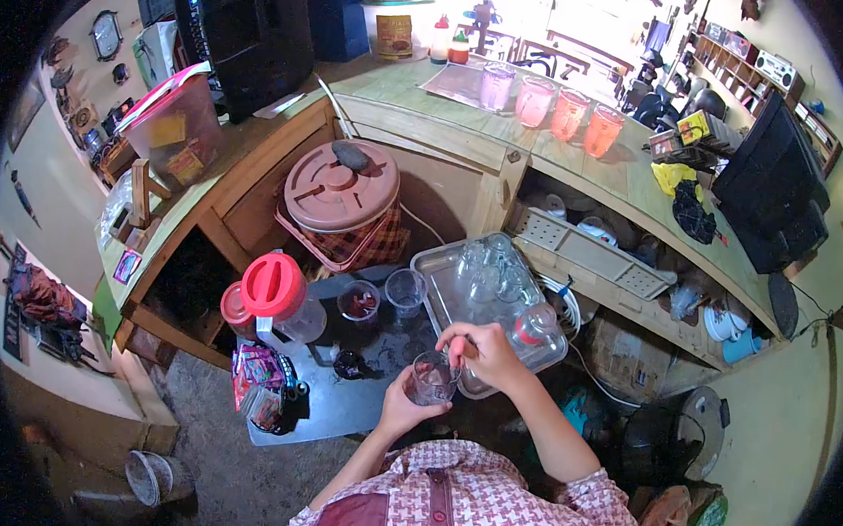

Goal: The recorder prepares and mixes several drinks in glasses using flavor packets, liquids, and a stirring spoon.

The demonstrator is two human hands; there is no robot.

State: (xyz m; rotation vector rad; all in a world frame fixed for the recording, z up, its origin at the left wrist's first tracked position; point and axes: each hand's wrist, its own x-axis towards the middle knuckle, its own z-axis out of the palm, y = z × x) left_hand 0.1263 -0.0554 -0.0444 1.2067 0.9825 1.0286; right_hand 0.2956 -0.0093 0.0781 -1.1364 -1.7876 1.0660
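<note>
A clear glass [434,380] rests in my left hand [407,403], whose thumb and fingers wrap around its side. My right hand [487,352] is just above it, its curled fingers at the rim; whether they pinch something thin is hidden. Beyond my right hand lies a metal tray [448,292] with several upturned glasses [492,269] and a clear glass vessel with a red band [534,326]. On the dark low table [330,418] stand a plastic cup with dark red contents [358,304] and a clear plastic cup [404,294].
A red-lidded pitcher [282,299], a basket of sachets [265,379] and a small dark bowl [348,364] stand at the left. Behind is a lidded cooler jug [343,196] with a stone on top. Several filled glasses [569,118] line the wooden counter [414,100].
</note>
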